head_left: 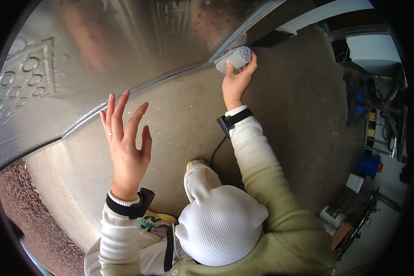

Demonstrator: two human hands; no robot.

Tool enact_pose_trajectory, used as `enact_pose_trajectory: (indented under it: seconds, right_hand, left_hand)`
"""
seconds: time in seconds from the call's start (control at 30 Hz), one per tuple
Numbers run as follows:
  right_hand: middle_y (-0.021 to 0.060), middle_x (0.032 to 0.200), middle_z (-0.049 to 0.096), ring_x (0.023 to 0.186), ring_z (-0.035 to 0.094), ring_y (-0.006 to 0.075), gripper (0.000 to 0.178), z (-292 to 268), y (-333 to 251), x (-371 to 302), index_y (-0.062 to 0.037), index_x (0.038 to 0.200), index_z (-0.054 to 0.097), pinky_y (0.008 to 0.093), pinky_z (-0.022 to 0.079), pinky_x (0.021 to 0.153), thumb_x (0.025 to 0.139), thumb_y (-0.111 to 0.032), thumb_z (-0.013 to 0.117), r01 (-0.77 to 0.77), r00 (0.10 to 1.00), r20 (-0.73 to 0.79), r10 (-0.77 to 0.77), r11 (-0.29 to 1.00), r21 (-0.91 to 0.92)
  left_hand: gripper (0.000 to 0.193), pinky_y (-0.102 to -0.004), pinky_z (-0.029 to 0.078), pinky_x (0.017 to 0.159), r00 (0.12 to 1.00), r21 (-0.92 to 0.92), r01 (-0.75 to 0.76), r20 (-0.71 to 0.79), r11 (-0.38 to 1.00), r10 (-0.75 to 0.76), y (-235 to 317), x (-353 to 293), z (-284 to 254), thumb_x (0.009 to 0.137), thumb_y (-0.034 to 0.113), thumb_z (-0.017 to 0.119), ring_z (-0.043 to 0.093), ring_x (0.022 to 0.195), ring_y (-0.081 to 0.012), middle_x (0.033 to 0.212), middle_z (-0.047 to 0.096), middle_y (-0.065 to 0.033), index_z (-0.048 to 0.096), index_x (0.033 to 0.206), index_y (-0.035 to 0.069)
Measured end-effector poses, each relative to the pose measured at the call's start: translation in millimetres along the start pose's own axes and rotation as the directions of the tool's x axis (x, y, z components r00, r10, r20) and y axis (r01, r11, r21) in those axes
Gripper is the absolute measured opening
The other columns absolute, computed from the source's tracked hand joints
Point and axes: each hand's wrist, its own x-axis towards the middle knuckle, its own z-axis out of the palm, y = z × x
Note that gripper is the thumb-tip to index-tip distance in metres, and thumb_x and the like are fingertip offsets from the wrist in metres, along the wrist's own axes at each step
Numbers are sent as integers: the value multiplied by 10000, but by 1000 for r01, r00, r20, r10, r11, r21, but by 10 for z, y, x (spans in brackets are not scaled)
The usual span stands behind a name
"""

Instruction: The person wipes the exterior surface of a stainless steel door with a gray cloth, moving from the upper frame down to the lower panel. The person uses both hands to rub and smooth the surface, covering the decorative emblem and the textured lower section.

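Observation:
A crumpled grey fluffy cloth (pixel 234 60) is gripped in my right hand (pixel 239 83), fingers wrapped round its near side. It touches the edge of a shiny embossed metal door (pixel 138 46), low down near the floor, and the metal mirrors part of it. On the left, my left hand (pixel 128 135) holds nothing. Its fingers are spread and point up toward the door's bottom edge. Whether its fingertips touch the metal cannot be told. A black strap with a small box sits on each wrist.
The concrete floor (pixel 290 110) stretches under and to the right of me. Reddish gravelly ground (pixel 37 207) lies at the lower left. Along the right wall stand a blue bucket (pixel 369 165), a white bucket (pixel 332 216) and a dark rack. A thin cable runs down from my right wrist.

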Motion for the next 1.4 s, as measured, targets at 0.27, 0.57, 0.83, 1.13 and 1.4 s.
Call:
enact_pose_trajectory:
  seconds: [0.27, 0.57, 0.83, 1.13, 1.4]
  right_hand:
    - [288, 1358, 572, 1243, 579, 488, 799, 186, 412, -200, -52, 1527, 333, 497, 462, 1053, 874, -19, 792, -147, 988, 27, 152, 981, -129]
    - [298, 1381, 513, 1252, 539, 497, 828, 310, 632, -361, -59, 1511, 340, 509, 451, 1062, 833, 17, 810, -110, 990, 46, 131, 942, -316]
    - [227, 1344, 545, 1252, 573, 325, 760, 259, 573, -402, -34, 1493, 308, 404, 461, 1077, 900, 12, 780, -94, 983, 152, 106, 992, -89]
    - [185, 1381, 465, 1224, 579, 284, 700, 231, 281, -353, -30, 1458, 353, 391, 544, 1014, 900, 34, 772, 14, 982, 190, -3, 998, -59]
    - [210, 1296, 490, 1190, 574, 464, 696, 271, -95, -296, -71, 1426, 416, 504, 493, 1006, 830, 54, 753, 10, 987, 159, 1, 998, -64]
  left_hand:
    - [513, -647, 189, 1268, 999, -55, 29, 23, 998, -28, 9, -66, 30, 860, -60, 666, 294, 1568, -403, 1601, 461, -127, 689, 1329, 146]
    - [513, -657, 199, 1260, 999, -51, 49, 25, 997, -48, -28, -108, 40, 854, -60, 669, 301, 1561, -407, 1594, 469, -129, 689, 1324, 145]
    - [506, -665, 205, 1255, 998, -60, 51, 28, 997, -49, 7, -105, 16, 861, -63, 664, 293, 1565, -406, 1573, 485, -125, 684, 1322, 147]
    - [505, -665, 204, 1255, 999, -55, 46, 5, 997, -46, 65, -78, -39, 857, -72, 664, 302, 1559, -408, 1563, 491, -127, 686, 1312, 146]
    - [502, -665, 207, 1255, 999, -45, 49, -2, 998, -49, 121, -65, -82, 852, -78, 665, 312, 1555, -409, 1559, 493, -130, 691, 1300, 147]
